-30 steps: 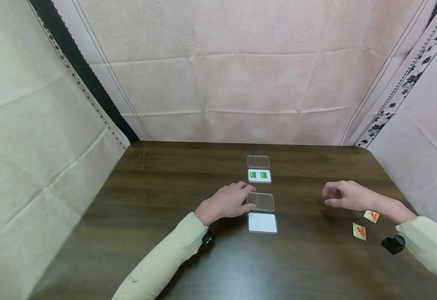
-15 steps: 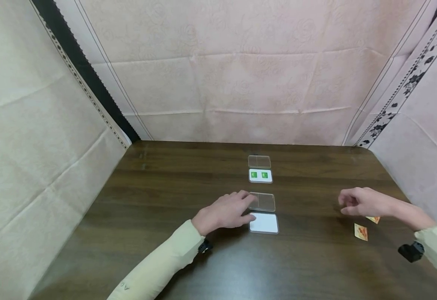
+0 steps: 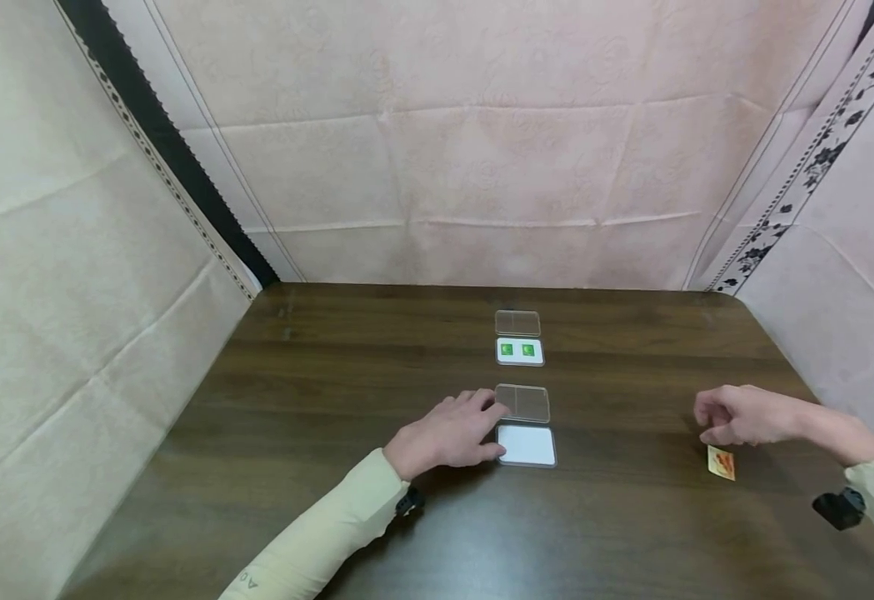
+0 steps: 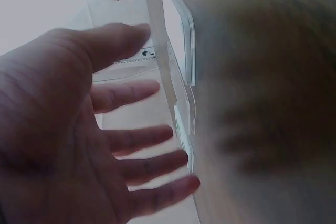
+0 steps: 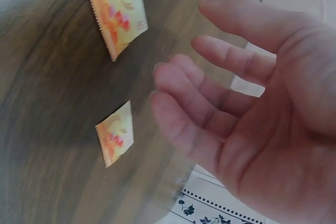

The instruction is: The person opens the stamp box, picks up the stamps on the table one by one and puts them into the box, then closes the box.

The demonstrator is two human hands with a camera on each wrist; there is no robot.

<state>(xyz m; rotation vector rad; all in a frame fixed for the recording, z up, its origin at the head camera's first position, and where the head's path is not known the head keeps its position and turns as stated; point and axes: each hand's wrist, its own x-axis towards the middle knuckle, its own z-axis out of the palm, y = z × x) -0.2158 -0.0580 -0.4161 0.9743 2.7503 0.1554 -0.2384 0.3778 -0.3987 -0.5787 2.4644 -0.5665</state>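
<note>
The desk carries all items. Left hand: fingers spread, beside the white case; contact cannot be told. Right hand: fingers loosely curled, thumb apart, gripping nothing, over the desk's right side. It is the nearer hand to the first stamp, which lies just beside it, toward the desk's near edge; long axis unclear. The right wrist view shows a second stamp, apart from the first; the head view conceals it.
</note>
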